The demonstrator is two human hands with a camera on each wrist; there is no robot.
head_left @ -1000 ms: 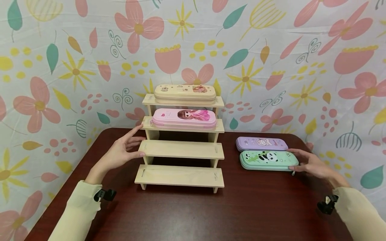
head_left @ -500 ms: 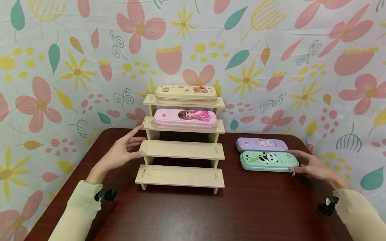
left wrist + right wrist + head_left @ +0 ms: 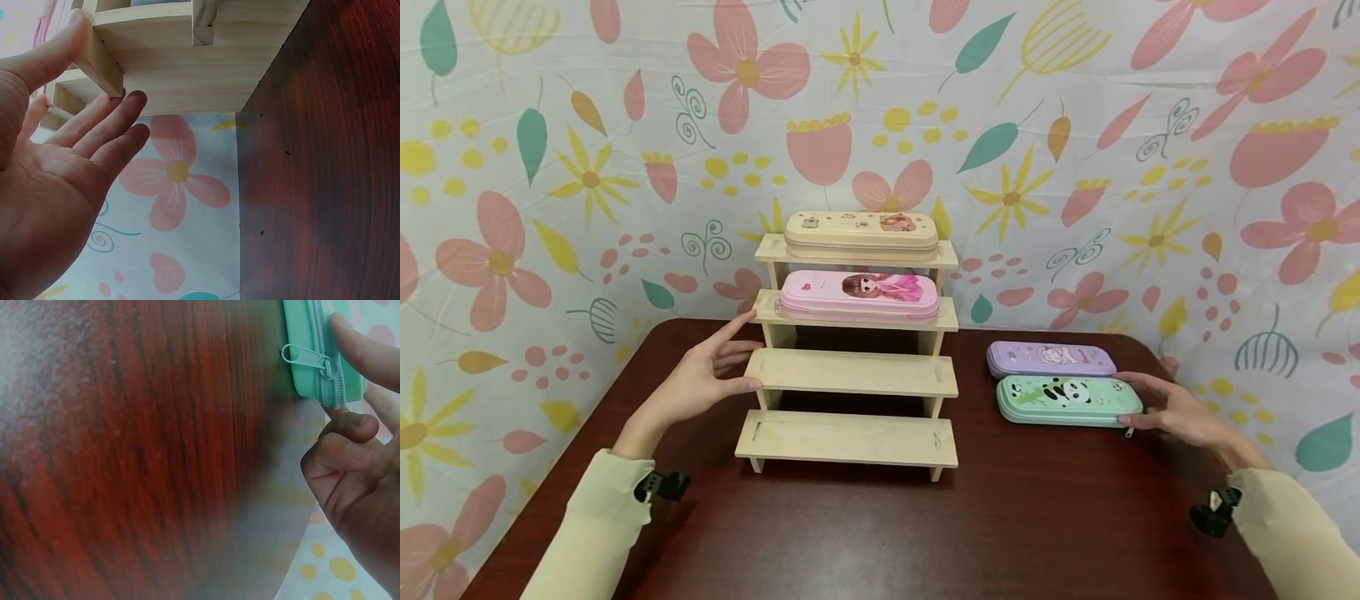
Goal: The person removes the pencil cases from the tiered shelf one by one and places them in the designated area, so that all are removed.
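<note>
In the head view my left hand (image 3: 696, 379) touches the left side of a four-step wooden display stand (image 3: 850, 371). Its fingers stretch fairly straight, with the thumb at the edge of the third step from the top, also seen in the left wrist view on the stand (image 3: 162, 62). My right hand (image 3: 1180, 412) grips the right end of a mint green pencil case (image 3: 1060, 401) with a panda print. The right wrist view has the thumb on the zipped side of this green pencil case (image 3: 306, 381), while other fingers curl below. A purple pencil case (image 3: 1051, 358) lies directly behind it.
A cream pencil case (image 3: 857, 235) lies on the stand's top step, and a pink one (image 3: 859, 294) with a doll print on the second. Everything stands on a dark red-brown table (image 3: 850, 533). A floral cloth (image 3: 880, 108) hangs behind.
</note>
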